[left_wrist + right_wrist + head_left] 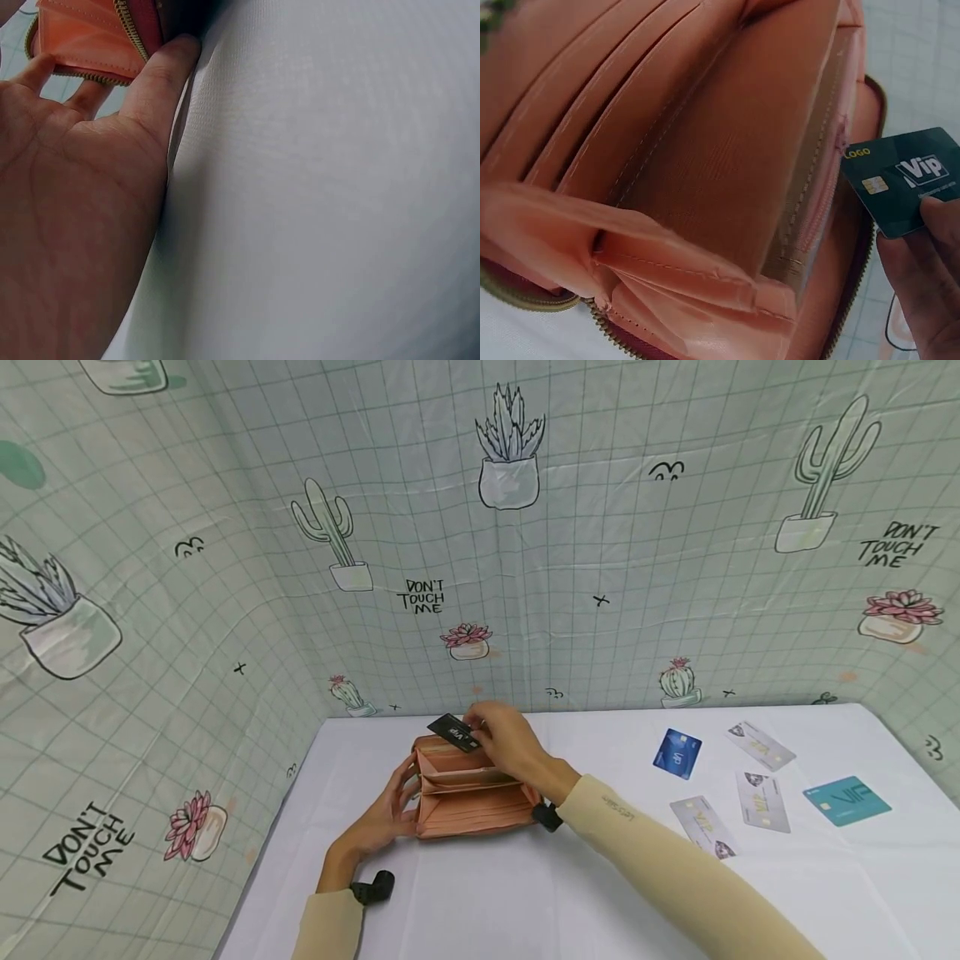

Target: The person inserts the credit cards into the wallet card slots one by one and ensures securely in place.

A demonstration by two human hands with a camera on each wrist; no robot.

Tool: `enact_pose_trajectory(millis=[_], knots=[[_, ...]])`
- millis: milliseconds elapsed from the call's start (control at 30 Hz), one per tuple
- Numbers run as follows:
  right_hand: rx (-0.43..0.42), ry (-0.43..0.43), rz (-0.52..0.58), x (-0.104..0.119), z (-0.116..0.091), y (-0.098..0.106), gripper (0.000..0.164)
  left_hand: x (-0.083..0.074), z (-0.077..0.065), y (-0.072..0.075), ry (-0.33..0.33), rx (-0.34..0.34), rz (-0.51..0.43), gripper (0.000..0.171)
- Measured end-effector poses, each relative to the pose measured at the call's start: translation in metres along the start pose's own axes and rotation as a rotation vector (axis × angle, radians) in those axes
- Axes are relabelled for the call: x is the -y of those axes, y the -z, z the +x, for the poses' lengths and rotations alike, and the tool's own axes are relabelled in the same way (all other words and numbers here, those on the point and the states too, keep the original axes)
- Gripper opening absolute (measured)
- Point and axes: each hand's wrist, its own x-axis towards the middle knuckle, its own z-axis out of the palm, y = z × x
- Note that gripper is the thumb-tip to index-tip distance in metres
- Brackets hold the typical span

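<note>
An unzipped zip-around wallet (474, 810) with a salmon-coloured lining lies on the table, its inside facing up. My left hand (384, 810) grips its left end; the left wrist view shows the thumb (161, 82) along the wallet's edge near the white cloth, other fingers spread on the far side. Between the thumb and fingers of my right hand (506, 739) is a dark VIP card (452, 732), over the wallet's back edge. In the right wrist view the card (900, 176) is beside the rear pocket, outside the slots, its chip and logo visible.
On the table's right side lie a blue card (678, 753), a teal card (847, 800) and several silver cards (763, 802). A patterned cloth (570, 552) hangs behind the white table (525, 893) and along its left side.
</note>
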Motion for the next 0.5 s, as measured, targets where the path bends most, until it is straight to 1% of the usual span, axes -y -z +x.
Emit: enact_pose_trajectory(millis=[233,400,500], knots=[[0.017,0.052,-0.045,0.0,0.004,-0.007,0.014,0.001,0.0,0.0,-0.027,0.005,-0.007,0.122],[0.061,0.065,-0.101,0.0,0.006,-0.011,0.011,0.003,0.0,0.0,-0.035,0.013,-0.004,0.121],[0.09,0.078,-0.142,-0.001,0.008,-0.013,0.012,0.004,0.0,0.0,-0.029,0.009,-0.004,0.121]])
